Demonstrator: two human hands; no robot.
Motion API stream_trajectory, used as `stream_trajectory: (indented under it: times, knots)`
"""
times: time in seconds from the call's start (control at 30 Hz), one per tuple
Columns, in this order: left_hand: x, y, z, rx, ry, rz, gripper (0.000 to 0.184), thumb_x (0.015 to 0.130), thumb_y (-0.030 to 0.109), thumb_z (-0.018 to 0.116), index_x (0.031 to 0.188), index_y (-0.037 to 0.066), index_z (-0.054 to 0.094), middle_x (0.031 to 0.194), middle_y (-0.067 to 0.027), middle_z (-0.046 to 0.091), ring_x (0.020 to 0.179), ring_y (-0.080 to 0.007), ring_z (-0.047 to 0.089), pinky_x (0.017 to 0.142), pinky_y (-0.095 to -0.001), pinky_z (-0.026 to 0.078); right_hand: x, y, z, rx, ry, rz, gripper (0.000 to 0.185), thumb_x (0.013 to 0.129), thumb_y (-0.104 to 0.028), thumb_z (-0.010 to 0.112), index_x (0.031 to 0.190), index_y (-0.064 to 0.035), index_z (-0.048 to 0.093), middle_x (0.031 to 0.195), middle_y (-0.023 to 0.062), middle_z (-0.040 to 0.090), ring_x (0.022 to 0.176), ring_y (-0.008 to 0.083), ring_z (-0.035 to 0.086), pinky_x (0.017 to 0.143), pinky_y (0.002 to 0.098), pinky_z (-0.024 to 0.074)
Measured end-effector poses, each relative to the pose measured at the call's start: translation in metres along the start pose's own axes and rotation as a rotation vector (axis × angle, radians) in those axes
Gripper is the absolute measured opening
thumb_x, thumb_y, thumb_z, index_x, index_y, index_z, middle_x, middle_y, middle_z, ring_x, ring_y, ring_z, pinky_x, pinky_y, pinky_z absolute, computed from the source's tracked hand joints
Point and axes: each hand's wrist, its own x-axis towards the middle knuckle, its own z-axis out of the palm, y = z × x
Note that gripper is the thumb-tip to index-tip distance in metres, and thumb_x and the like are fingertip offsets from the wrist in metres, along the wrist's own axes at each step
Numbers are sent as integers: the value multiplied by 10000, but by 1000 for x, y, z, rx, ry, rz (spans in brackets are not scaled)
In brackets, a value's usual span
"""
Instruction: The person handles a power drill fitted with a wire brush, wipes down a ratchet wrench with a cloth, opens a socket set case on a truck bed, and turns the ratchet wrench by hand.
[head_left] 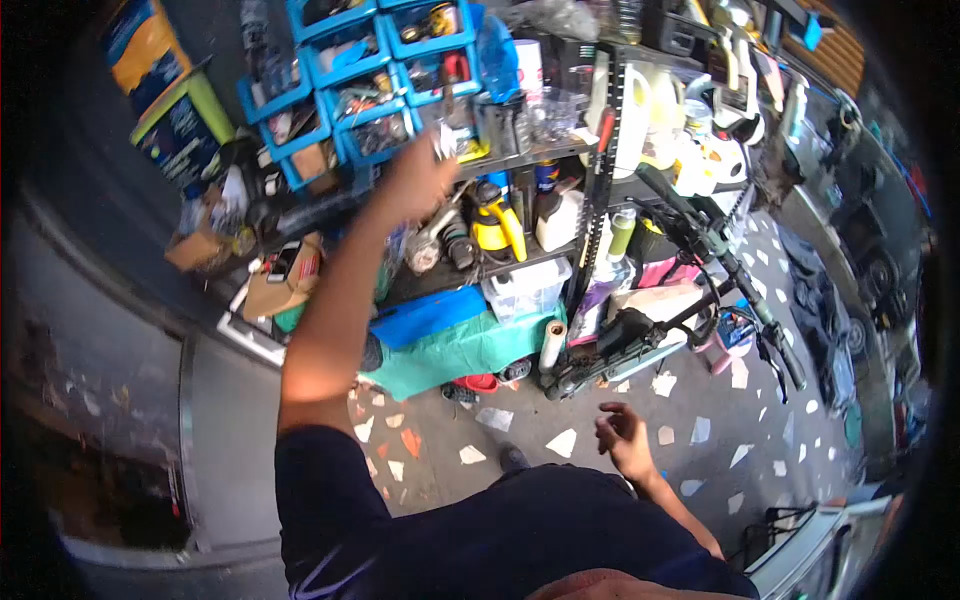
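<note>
Holding out the left hand (420,180) at the far shelf (540,156), beside the blue bins (352,75) left of centre; too blurred to tell whether gripping anything. Keeping the right hand (628,447) low and near, loosely curled, apparently around nothing. Tiered open-fronted, presumably for easy picking; filled with small mixed parts (375,135). Cannot make out contents in the clear box (528,292) below.
</note>
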Motion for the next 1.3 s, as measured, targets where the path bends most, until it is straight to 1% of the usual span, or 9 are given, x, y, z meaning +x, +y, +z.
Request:
stream_trajectory:
  times: [0.1,0.23,0.47,0.63,0.7,0.9,1.0,1.1,1.3]
  knots:
    - [112,6,-42,94,15,-251,461,878,276,706,1131,-94,602,1049,-297,689,943,-375,705,801,-461,545,-16,-2,-9,49,212,30,301,979,-132,646,1222,19,553,799,72,613,610,108,559,527,273,466]
    - [137,-41,25,56,819,169,527,820,162,727,1266,-76,578,1137,-259,680,1073,-406,653,939,-462,503,-33,11,-21,152,409,-34,286,984,-146,644,1202,19,559,795,63,597,615,113,554,529,269,475]
    - [17,0,138,-426,787,316,297,953,123,678,1194,-34,605,1197,-153,630,1024,-269,646,880,-351,539,-64,35,-48,75,531,76,231,974,-159,659,1111,18,605,791,38,614,655,103,574,591,272,495]
    - [-102,61,292,-673,374,229,296,1000,72,595,1252,-62,515,1206,-212,636,1028,-273,647,915,-357,530,-114,37,-82,-213,700,35,272,937,-237,695,1069,-1,669,925,147,724,824,220,712,762,355,560]
    - [-161,89,358,-818,6,175,223,1000,85,599,1183,-26,536,1008,-116,604,772,-159,573,641,-257,469,-133,68,-94,-97,851,-74,254,923,-230,694,1055,-14,672,905,141,721,843,235,707,761,375,555]
    - [-285,47,544,-320,-1187,941,210,950,209,682,1053,42,606,792,-21,622,667,-156,572,632,-351,499,-256,90,-145,36,1145,25,275,944,-290,650,971,-23,706,807,128,703,769,189,667,728,369,523]
    - [-294,87,595,-288,-1328,930,211,951,212,682,1052,42,608,786,-20,621,667,-156,575,632,-349,502,-343,129,-189,-48,1512,-65,369,998,-348,578,863,-39,727,691,75,670,662,180,627,656,368,513]
    - [-308,114,639,-233,-1489,813,213,951,216,683,1050,41,611,777,-19,620,667,-156,581,631,-345,506,-458,125,-221,648,1823,-179,464,1019,-453,551,716,-102,581,562,-17,471,450,114,425,411,298,330]
    - [-318,152,717,-82,-1674,495,218,953,225,685,1045,40,618,760,-17,617,667,-156,591,629,-338,515,-600,146,-238,1084,1876,-575,398,978,-355,617,685,-202,395,562,-82,289,430,62,264,392,255,183]
